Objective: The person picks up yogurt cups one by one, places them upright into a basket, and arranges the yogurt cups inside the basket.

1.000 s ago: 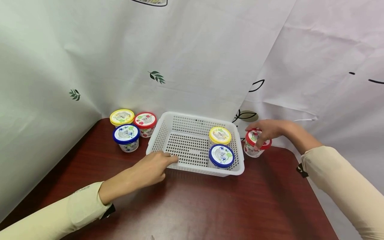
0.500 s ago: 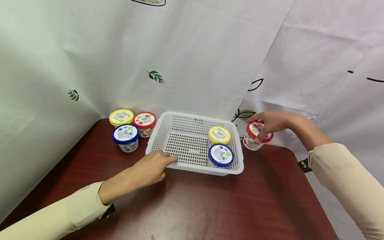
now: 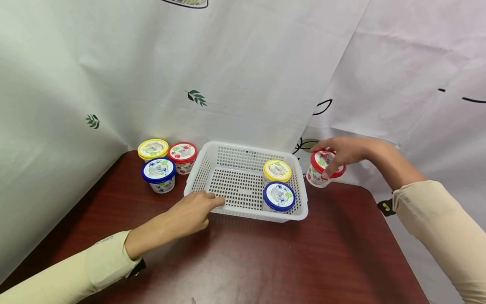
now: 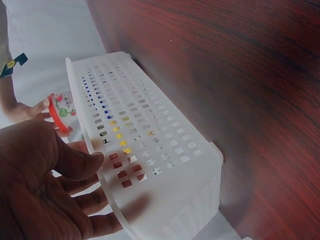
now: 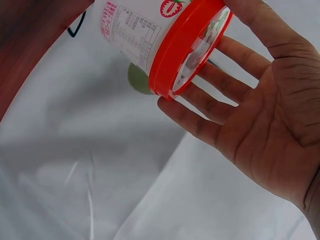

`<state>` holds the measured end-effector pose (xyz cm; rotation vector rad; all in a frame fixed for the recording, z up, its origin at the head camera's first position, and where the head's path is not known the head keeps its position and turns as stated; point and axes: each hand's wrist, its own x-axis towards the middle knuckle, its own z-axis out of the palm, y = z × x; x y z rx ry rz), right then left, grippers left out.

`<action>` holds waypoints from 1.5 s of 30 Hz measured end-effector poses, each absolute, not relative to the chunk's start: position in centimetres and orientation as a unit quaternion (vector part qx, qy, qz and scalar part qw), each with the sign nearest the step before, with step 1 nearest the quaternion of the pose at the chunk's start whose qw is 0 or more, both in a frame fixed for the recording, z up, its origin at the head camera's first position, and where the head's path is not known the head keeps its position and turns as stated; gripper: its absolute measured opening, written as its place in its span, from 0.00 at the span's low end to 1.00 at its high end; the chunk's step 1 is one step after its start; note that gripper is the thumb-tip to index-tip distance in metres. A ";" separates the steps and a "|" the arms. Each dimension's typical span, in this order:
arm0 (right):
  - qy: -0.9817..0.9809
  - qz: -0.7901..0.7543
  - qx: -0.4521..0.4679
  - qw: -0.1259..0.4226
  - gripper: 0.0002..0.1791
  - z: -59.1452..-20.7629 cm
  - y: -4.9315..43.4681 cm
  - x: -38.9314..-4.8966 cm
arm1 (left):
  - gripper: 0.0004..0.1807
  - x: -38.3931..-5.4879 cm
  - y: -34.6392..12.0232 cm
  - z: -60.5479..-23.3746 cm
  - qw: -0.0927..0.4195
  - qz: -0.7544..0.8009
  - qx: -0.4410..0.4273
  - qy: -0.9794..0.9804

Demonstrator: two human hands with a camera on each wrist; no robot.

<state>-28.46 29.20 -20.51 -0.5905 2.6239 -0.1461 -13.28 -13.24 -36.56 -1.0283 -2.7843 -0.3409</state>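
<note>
Rightmost red-lidded tub [image 3: 319, 166] higher now, boxed text [image 5: 134, 34] (right wrist view only)

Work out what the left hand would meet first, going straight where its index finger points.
Probably the blue-lidded round tub inside the white perforated plastic basket, whose near rim the left hand grips; depth is unclear.

Your left sleeve [image 3: 72, 272]: pale cream, plain cuff [image 3: 123, 253]; faint grey marking [image 3: 103, 240] nearby, too small to read. Black tab [image 3: 138, 267] below. Your right sleeve [image 3: 436, 236]: same cream, creased; black strap [image 3: 382, 207] at its edge, yellowish patch [image 4: 11, 64] on it.
</note>
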 end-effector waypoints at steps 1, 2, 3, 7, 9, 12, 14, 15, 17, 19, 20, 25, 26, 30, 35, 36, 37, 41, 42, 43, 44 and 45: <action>0.950 -0.053 -0.216 0.220 0.55 -20.4 29.1 -28.4 | 0.22 -13.3 -13.2 -36.6 0.079 -0.113 -0.345 -0.928; 0.950 -0.053 -0.219 0.217 0.55 -20.4 29.1 -28.4 | 0.22 -13.3 -13.2 -36.6 0.079 -0.113 -0.345 -0.928; 0.950 -0.054 -0.220 0.215 0.55 -20.3 29.0 -28.3 | 0.22 -13.3 -13.2 -36.6 0.080 -0.113 -0.346 -0.928; 0.949 -0.056 -0.227 0.212 0.54 -20.1 28.7 -28.1 | 0.22 -13.3 -13.2 -36.6 0.078 -0.112 -0.345 -0.929; 0.949 -0.056 -0.228 0.211 0.54 -20.0 28.6 -28.0 | 0.22 -13.3 -13.1 -36.6 0.074 -0.112 -0.342 -0.930; 0.949 -0.055 -0.229 0.208 0.54 -19.9 28.3 -27.9 | 0.22 -13.3 -13.2 -36.6 0.074 -0.110 -0.341 -0.931; 0.950 -0.057 -0.227 0.206 0.54 -19.8 28.2 -27.8 | 0.22 -13.3 -13.2 -36.6 0.077 -0.110 -0.341 -0.930; 0.950 -0.057 -0.227 0.205 0.54 -19.7 28.1 -27.7 | 0.22 -13.3 -13.2 -36.6 0.079 -0.110 -0.342 -0.930; 0.950 -0.057 -0.229 0.203 0.54 -19.6 27.9 -27.6 | 0.22 -13.3 -13.2 -36.6 0.080 -0.110 -0.343 -0.930; 0.950 -0.054 -0.232 0.201 0.54 -19.6 27.8 -27.5 | 0.22 -13.3 -13.2 -36.6 0.078 -0.110 -0.342 -0.930; 0.950 -0.052 -0.233 0.200 0.54 -19.6 27.7 -27.4 | 0.22 -13.3 -13.2 -36.6 0.076 -0.110 -0.341 -0.930; 0.951 -0.044 -0.235 0.195 0.55 -19.6 27.4 -27.2 | 0.22 -13.3 -13.1 -36.6 0.067 -0.111 -0.335 -0.933; 0.952 -0.043 -0.234 0.194 0.55 -19.6 27.3 -27.2 | 0.22 -13.3 -13.1 -36.6 0.067 -0.110 -0.335 -0.933; 0.953 -0.042 -0.231 0.193 0.56 -19.5 26.9 -27.0 | 0.22 -13.3 -13.1 -36.6 0.069 -0.109 -0.337 -0.933; 0.949 -0.050 -0.242 0.196 0.55 -19.3 26.2 -26.5 | 0.22 -13.3 -13.1 -36.6 0.073 -0.109 -0.338 -0.932; 0.947 -0.051 -0.248 0.196 0.54 -19.3 26.0 -26.5 | 0.22 -13.3 -13.1 -36.6 0.074 -0.110 -0.338 -0.932; 0.946 -0.051 -0.251 0.197 0.54 -19.3 25.8 -26.4 | 0.22 -13.2 -13.1 -36.6 0.074 -0.110 -0.338 -0.932; 0.943 -0.045 -0.263 0.197 0.53 -19.3 25.2 -26.1 | 0.22 -13.2 -13.1 -36.6 0.075 -0.111 -0.340 -0.931; 0.943 -0.043 -0.265 0.196 0.53 -19.3 25.1 -26.0 | 0.22 -13.2 -13.1 -36.6 0.075 -0.112 -0.340 -0.931; 0.943 -0.041 -0.266 0.195 0.54 -19.2 25.0 -25.9 | 0.21 -13.2 -13.1 -36.6 0.076 -0.112 -0.339 -0.931; 0.943 -0.039 -0.269 0.194 0.54 -19.2 24.9 -25.8 | 0.21 -13.2 -13.1 -36.6 0.076 -0.112 -0.339 -0.931; 0.943 -0.038 -0.270 0.193 0.54 -19.2 24.8 -25.7 | 0.21 -13.2 -13.1 -36.6 0.075 -0.112 -0.338 -0.931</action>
